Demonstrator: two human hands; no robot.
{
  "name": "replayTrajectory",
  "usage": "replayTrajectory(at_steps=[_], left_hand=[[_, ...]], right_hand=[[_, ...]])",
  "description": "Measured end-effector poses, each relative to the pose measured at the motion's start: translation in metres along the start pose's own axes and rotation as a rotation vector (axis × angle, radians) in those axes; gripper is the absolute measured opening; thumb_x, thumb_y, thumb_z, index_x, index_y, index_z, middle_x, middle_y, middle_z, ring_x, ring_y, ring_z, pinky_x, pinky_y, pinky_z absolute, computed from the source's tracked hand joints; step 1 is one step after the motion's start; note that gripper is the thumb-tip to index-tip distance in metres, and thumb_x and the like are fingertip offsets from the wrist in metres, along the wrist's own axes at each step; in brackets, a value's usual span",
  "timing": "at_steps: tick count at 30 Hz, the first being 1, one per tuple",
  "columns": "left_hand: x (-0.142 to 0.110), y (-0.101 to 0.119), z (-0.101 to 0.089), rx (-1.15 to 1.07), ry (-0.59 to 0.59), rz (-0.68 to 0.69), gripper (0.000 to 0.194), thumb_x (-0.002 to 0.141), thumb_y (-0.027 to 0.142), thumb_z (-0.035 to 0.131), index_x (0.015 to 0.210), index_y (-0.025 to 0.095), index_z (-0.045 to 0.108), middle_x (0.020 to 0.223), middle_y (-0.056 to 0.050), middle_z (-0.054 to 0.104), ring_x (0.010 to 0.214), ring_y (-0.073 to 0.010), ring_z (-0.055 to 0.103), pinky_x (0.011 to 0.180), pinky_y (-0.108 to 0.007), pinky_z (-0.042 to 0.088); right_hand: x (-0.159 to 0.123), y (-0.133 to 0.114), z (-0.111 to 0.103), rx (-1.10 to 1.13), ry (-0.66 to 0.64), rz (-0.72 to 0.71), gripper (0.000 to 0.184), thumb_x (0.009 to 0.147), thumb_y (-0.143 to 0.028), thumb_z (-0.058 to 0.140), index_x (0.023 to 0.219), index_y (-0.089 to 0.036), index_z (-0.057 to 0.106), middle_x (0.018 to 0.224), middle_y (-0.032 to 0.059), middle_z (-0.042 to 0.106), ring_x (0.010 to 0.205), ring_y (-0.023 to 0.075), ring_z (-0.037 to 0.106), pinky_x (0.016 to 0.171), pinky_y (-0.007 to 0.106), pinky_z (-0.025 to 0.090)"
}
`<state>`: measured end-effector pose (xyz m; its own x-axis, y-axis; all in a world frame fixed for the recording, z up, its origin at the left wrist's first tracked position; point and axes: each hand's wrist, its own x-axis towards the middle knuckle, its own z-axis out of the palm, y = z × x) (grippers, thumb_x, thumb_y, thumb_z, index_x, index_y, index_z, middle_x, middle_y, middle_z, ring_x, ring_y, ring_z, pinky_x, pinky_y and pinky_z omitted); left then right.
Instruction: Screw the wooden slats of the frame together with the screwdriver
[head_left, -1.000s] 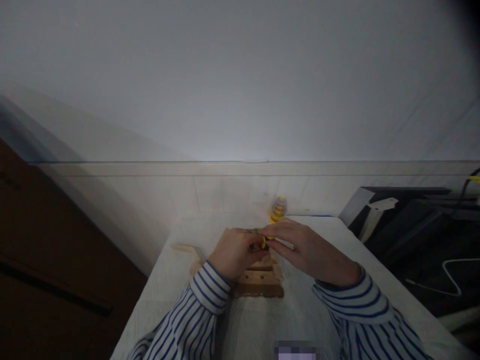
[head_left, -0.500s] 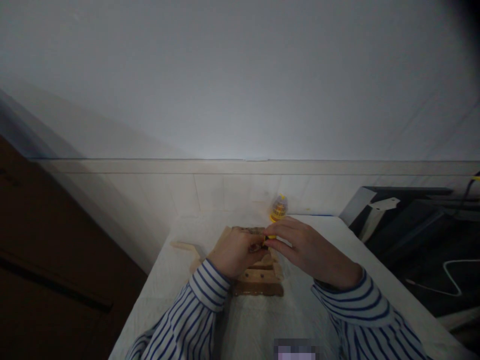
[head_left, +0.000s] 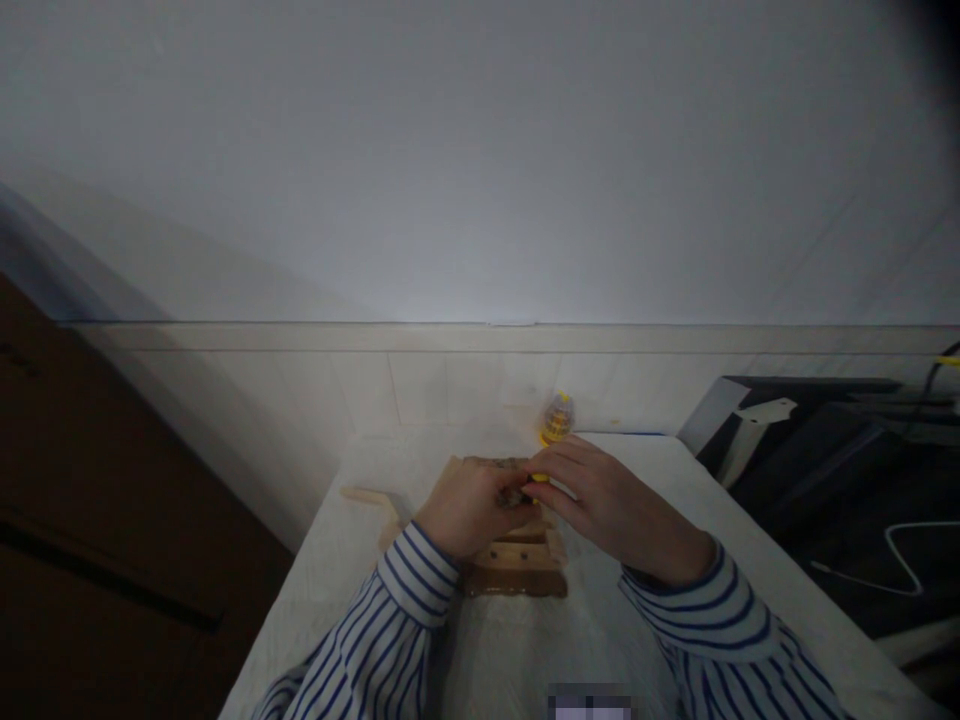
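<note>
no legible text anywhere. clear-and-yellow container (head_left: 557, 420) at the far side: dark marks on its yellow lower part, too small and blurred to tell if letters. wooden object (head_left: 519, 553), center: dark marks along the far edge, partly covered, unreadable. brown panel (head_left: 97, 470), left: faint dark smudge near top, can't make out. bottom-edge patch (head_left: 590, 713): pixelated, unreadable.

You have two hands (head_left: 471, 508) (head_left: 596, 498), two striped sleeves (head_left: 382, 615) (head_left: 712, 620), one small yellow object (head_left: 539, 478), one wooden assembly (head_left: 517, 557), one pale strip (head_left: 369, 496), one yellow-based container (head_left: 557, 420), one table (head_left: 322, 590).
</note>
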<state>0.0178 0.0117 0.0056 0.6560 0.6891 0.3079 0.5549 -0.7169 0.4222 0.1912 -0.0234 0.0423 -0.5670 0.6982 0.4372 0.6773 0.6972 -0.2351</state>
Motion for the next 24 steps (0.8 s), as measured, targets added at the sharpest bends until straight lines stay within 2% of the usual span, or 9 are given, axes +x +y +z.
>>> replayTrajectory(at_steps=[4,10,15,24], left_hand=[[0.0006,-0.0016,0.0009,-0.044,0.023,-0.005,0.02,0.08,0.038,0.057,0.088,0.022,0.065,0.077,0.0,0.065,0.071,-0.0144,0.058,0.065,-0.022,0.039],[0.0001,-0.003,-0.0001,-0.02,-0.002,0.016,0.022,0.083,0.038,0.054,0.081,0.019,0.064,0.076,-0.001,0.065,0.07,-0.0146,0.059,0.065,-0.022,0.039],[0.0007,-0.002,-0.0032,0.004,-0.032,0.042,0.021,0.084,0.037,0.052,0.085,0.02,0.064,0.076,-0.001,0.066,0.071,-0.0151,0.059,0.066,-0.023,0.039],[-0.0005,-0.0013,-0.0027,0.016,-0.042,0.045,0.019,0.083,0.034,0.052,0.091,0.02,0.063,0.073,-0.002,0.064,0.068,-0.0151,0.058,0.063,-0.024,0.038]], right_hand=[[0.0014,-0.0004,0.001,-0.002,0.015,0.004,0.014,0.085,-0.021,0.051,0.094,-0.016,0.059,0.087,0.0063,0.061,0.086,0.0192,0.054,0.078,0.037,0.045],[-0.0009,0.0017,0.001,0.049,0.042,-0.043,0.027,0.083,-0.017,0.052,0.109,-0.016,0.055,0.103,0.0077,0.062,0.098,0.0182,0.054,0.088,0.036,0.043],[-0.0026,0.0023,-0.0001,0.03,-0.012,-0.023,0.017,0.085,-0.017,0.049,0.099,-0.018,0.059,0.096,0.0056,0.064,0.092,0.0179,0.056,0.084,0.036,0.044],[-0.0008,-0.0028,-0.0038,-0.028,-0.036,0.009,0.012,0.085,-0.021,0.05,0.093,-0.017,0.059,0.089,0.0052,0.063,0.087,0.0185,0.055,0.079,0.036,0.043]])
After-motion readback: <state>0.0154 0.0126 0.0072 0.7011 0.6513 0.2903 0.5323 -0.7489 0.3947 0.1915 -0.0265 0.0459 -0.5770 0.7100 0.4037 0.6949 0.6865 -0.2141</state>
